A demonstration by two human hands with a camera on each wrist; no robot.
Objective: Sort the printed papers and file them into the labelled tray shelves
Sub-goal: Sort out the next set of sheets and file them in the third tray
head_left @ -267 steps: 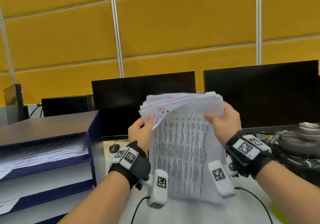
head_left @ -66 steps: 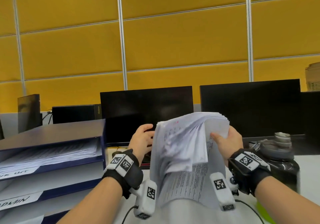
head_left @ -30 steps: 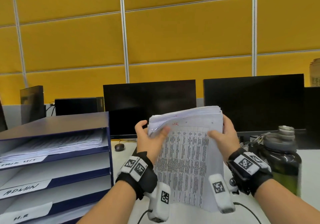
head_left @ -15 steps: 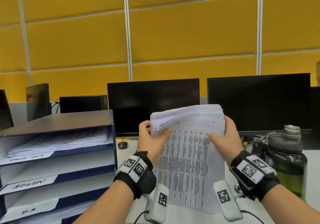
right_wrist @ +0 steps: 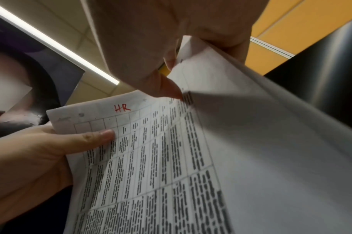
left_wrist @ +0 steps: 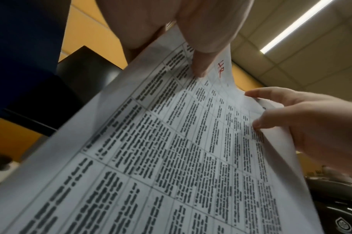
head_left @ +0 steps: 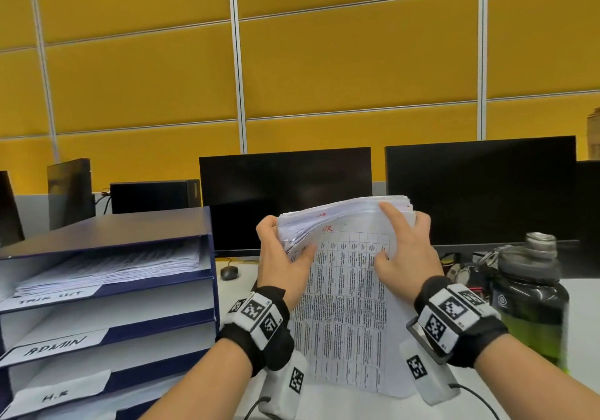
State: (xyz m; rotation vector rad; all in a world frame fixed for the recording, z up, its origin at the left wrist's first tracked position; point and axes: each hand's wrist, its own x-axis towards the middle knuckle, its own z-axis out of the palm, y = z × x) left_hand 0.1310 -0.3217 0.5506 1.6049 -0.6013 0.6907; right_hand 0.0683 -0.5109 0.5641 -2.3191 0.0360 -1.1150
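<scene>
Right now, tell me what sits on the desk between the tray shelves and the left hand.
A black computer mouse lies between the tray shelves and the left hand, in the head view.

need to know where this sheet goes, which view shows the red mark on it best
The right wrist view: the red HR mark sits upright, sharp and near at the top of the printed sheet. The left wrist view shows it sideways by the left hand's thumb. The head view shows it small and faint.

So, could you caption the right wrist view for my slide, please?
Both hands, left hand and right hand, hold a printed table sheet marked "HR" in red.
</scene>
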